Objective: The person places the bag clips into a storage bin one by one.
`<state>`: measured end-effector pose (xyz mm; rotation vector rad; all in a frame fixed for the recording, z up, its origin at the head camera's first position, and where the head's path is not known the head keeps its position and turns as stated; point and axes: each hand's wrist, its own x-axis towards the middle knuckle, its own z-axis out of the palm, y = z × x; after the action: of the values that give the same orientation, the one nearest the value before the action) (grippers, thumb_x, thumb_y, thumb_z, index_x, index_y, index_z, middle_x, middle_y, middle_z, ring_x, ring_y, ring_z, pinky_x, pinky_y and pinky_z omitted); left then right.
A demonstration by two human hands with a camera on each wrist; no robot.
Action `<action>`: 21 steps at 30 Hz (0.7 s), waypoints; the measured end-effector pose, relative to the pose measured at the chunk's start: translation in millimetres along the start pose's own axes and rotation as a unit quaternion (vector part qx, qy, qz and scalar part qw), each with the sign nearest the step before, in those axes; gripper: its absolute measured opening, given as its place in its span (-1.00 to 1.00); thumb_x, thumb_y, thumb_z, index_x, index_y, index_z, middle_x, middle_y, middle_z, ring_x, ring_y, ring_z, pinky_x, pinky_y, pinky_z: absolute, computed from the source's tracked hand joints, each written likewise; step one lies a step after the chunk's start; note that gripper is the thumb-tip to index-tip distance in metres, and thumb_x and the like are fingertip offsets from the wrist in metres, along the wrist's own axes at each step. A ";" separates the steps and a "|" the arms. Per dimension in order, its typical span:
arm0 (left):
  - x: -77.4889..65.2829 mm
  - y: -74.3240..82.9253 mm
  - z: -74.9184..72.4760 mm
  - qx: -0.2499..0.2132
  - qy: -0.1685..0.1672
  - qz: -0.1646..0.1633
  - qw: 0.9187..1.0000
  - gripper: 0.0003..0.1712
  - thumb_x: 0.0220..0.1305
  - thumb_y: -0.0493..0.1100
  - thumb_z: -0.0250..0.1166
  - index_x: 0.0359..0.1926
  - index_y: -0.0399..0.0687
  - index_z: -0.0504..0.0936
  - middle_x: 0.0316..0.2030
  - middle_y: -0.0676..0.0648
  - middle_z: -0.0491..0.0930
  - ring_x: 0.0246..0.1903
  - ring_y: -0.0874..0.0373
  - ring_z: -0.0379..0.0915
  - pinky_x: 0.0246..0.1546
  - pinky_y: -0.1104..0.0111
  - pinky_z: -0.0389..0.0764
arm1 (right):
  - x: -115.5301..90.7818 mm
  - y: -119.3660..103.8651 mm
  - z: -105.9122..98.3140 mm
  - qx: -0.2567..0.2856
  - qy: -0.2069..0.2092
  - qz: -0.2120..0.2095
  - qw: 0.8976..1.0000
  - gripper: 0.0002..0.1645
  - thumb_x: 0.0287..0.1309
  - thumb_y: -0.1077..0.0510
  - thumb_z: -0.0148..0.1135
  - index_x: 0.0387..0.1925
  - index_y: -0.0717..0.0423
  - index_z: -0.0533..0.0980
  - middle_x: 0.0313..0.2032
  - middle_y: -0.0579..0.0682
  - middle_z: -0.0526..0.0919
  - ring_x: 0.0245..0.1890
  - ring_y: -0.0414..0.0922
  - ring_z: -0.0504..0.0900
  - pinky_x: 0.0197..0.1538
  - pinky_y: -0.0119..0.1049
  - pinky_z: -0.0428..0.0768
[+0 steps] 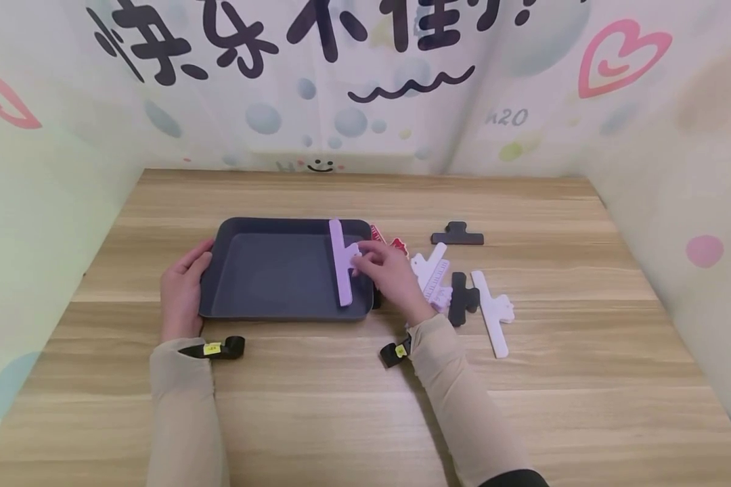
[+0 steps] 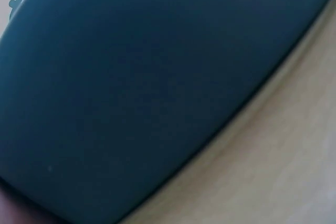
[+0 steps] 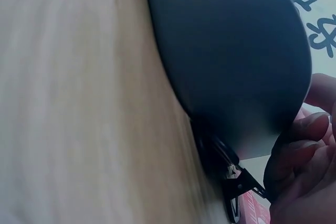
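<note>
In the head view my left hand grips the left end of a dark grey baking tray, thumb by the rim. My right hand pinches the handle of a long lilac clip over the tray's right end. The clip's bar lies roughly front to back, inside the right rim. The left wrist view is mostly filled by the tray wall. In the right wrist view, curled fingers show beside the tray, and a black clip is close against its outer wall.
Right of the tray lie red clips, a white clip, a lilac patterned clip, a black clip and another white clip. Farther back is a black clip. Printed cloth borders the wooden table.
</note>
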<state>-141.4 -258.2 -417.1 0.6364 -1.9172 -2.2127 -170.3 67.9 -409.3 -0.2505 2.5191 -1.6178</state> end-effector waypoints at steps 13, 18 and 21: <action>-0.3 -0.4 -0.7 -0.009 -0.003 -0.001 1.000 -0.53 0.11 -0.02 0.26 0.08 0.01 0.51 0.11 0.08 0.41 0.12 0.27 0.21 0.00 0.56 0.26 | 0.7 3.0 2.2 -0.074 -0.006 -0.038 0.996 -0.62 0.10 0.01 0.17 -0.03 -0.01 0.47 -0.54 -0.17 0.57 -0.43 -0.24 0.51 -0.31 -0.33 0.44; -0.5 -1.1 -0.2 -0.003 -0.002 0.004 1.000 -0.52 0.11 0.00 0.26 0.08 0.03 0.51 0.10 0.08 0.41 0.12 0.28 0.21 0.02 0.55 0.25 | -1.3 0.0 2.0 -0.105 -0.007 -0.052 0.993 -0.66 0.10 0.03 0.18 -0.05 -0.05 0.49 -0.55 -0.19 0.54 -0.50 -0.23 0.48 -0.42 -0.33 0.42; -0.8 -0.8 0.2 0.003 0.000 0.007 1.000 -0.53 0.12 0.00 0.25 0.07 0.02 0.51 0.10 0.09 0.41 0.12 0.28 0.21 0.02 0.55 0.24 | -1.9 -1.7 2.3 -0.123 -0.007 -0.061 0.991 -0.67 0.10 0.04 0.17 -0.06 -0.07 0.49 -0.55 -0.19 0.53 -0.54 -0.22 0.45 -0.47 -0.33 0.41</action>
<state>-140.6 -257.6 -417.7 0.6206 -1.9222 -2.1997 -167.9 65.6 -408.7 -0.4485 2.7403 -1.3345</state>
